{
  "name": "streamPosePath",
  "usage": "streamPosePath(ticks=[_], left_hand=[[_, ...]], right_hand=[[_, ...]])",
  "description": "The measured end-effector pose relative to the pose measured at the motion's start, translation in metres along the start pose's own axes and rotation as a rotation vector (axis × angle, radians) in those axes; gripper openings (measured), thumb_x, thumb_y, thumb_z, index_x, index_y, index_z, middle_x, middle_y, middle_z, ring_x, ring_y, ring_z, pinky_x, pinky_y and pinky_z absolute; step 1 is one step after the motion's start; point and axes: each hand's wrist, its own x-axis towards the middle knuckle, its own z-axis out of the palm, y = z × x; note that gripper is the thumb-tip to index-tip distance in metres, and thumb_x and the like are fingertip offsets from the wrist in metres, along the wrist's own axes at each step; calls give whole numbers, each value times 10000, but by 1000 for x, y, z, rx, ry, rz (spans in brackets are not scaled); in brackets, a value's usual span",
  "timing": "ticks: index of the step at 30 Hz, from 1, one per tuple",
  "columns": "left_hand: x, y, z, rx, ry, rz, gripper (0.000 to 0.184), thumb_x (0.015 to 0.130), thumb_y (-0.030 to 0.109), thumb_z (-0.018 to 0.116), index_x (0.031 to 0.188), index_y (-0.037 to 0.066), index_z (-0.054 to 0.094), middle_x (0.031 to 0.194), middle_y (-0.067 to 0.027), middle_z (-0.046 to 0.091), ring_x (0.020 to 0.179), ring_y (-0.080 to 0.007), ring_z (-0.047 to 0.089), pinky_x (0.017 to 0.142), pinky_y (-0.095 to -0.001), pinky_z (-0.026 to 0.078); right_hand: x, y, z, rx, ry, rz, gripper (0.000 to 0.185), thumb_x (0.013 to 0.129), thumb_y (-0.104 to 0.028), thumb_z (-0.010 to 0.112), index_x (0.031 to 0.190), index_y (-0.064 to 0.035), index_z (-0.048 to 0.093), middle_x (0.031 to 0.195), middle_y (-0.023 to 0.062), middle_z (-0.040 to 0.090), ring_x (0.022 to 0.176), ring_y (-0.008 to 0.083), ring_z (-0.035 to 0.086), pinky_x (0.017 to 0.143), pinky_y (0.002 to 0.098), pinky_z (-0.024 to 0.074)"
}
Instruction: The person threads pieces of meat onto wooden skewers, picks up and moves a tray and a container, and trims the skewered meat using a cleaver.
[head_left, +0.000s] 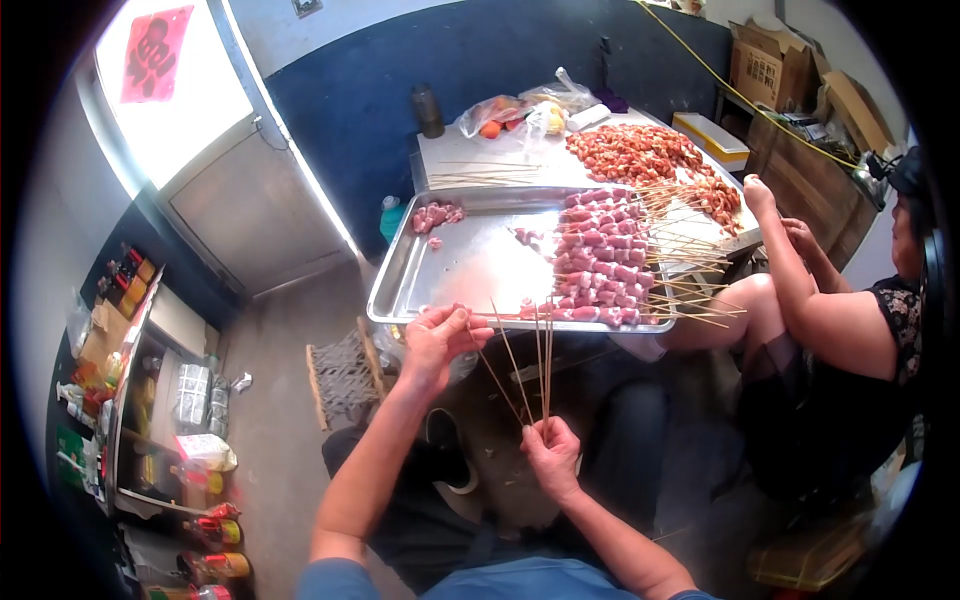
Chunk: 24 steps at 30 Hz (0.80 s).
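My right hand (550, 455), low in front of me, is closed around the lower ends of several thin wooden skewers (545, 370), which fan upward bare. One of them leans left toward my left hand (437, 345). That hand is pinched at the near rim of a metal tray (400, 290); what its fingertips hold is too small to tell. Rows of threaded meat skewers (600, 260) fill the tray's right side, sticks pointing right. A small pile of raw meat pieces (437, 216) lies in the tray's far left corner.
Behind the tray, a white table (440, 150) bears a heap of reddish meat (640, 155), loose skewers (485, 175) and plastic bags (495, 112). Another person (830, 330) sits at the right. A woven stool (345, 375) and a shelf with bottles (130, 430) stand left.
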Motion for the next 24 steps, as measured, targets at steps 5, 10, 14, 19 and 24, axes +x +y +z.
streamPosePath(ticks=[5, 10, 14, 19, 24], left_hand=[[-5, -5, 3, 42, -20, 10, 205, 932, 160, 590, 1022, -24, 592, 962, -169, 682, 817, -245, 701, 736, -336, 574], [-10, -15, 7, 45, -47, -14, 227, 923, 172, 610, 1034, -25, 603, 953, -165, 683, 791, -247, 704, 707, -331, 577], [-17, -25, 16, 48, -61, -75, 263, 910, 191, 639, 1057, -26, 614, 924, -141, 685, 772, -210, 698, 682, -287, 558], [-25, -36, 20, 64, -148, -83, 258, 909, 171, 636, 1054, -40, 603, 942, -167, 681, 806, -243, 699, 710, -320, 575], [-24, -30, 22, 77, -98, -70, 239, 906, 161, 639, 1046, -31, 609, 945, -158, 684, 806, -235, 699, 719, -323, 574]], right_hand=[[0, 0, 2, 41, 8, 15, 139, 895, -118, 646, 820, -43, 555, 683, -22, 579, 610, 35, 522, 582, 193, 435], [-1, -2, 4, 82, 6, 44, 139, 899, -118, 642, 822, -48, 550, 679, -23, 576, 594, 31, 515, 554, 185, 425], [-1, -6, 4, 144, 14, 90, 141, 904, -117, 635, 827, -52, 537, 673, -20, 571, 553, 26, 491, 508, 172, 389], [2, -8, 4, 188, 28, 98, 146, 909, -118, 629, 831, -55, 523, 671, -17, 568, 534, 25, 481, 489, 169, 377], [3, -11, 3, 191, 10, 102, 154, 909, -120, 629, 828, -53, 516, 672, -14, 569, 535, 28, 489, 488, 170, 381]])
